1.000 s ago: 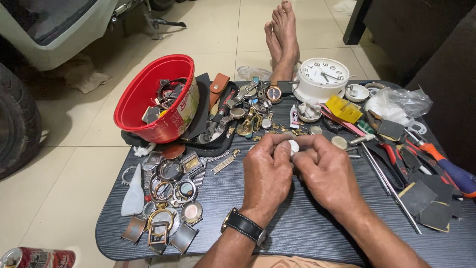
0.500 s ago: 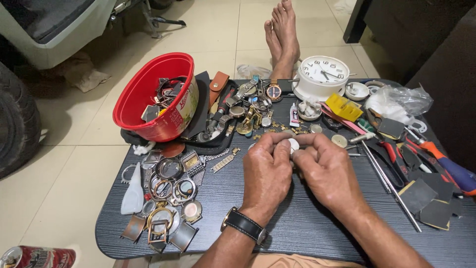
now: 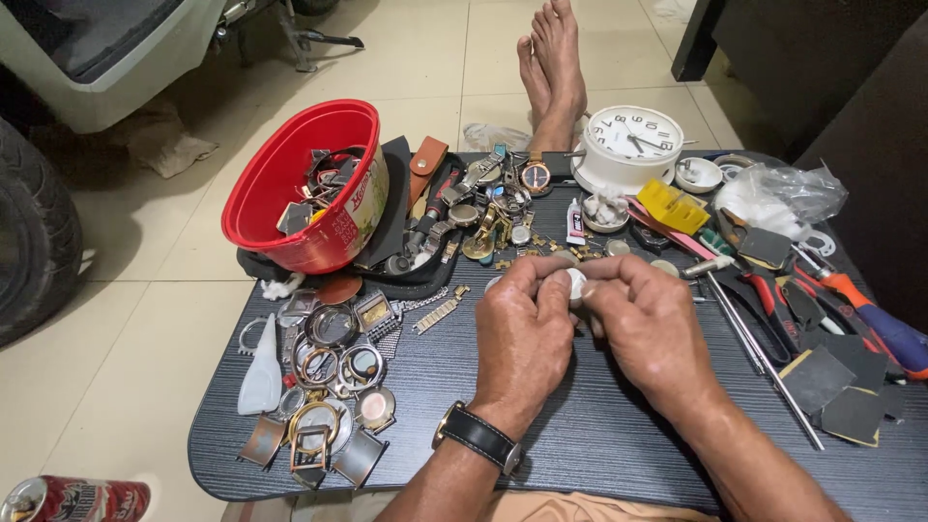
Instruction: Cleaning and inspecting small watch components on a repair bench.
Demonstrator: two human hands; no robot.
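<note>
Nothing has moved: both hands' fingers (image 3: 553, 287) still pinch a small round white disc (image 3: 576, 283).

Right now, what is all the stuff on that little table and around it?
Table: one, dark wood-grain, under everything.
Tub: one, red, tipped, back left, watch parts inside.
Watch cases: many, silver and gold, front left.
Squeeze bottle: one, whitish, left edge.
Watches and straps: several, mixed, back middle.
Clock: one, white, round, back right.
Plastic bag: one, clear, far right.
Hand tools: several, red and orange handles, right side.
Dark squares: a few, front right.
Can: one, red, floor, bottom left.
Tyre: one, black, left.
Feet: two, bare, beyond the table.
Small round piece: one, pale, pinched in both grips.
Left hand: wristwatch, black strap.
Right hand: bare.
</note>
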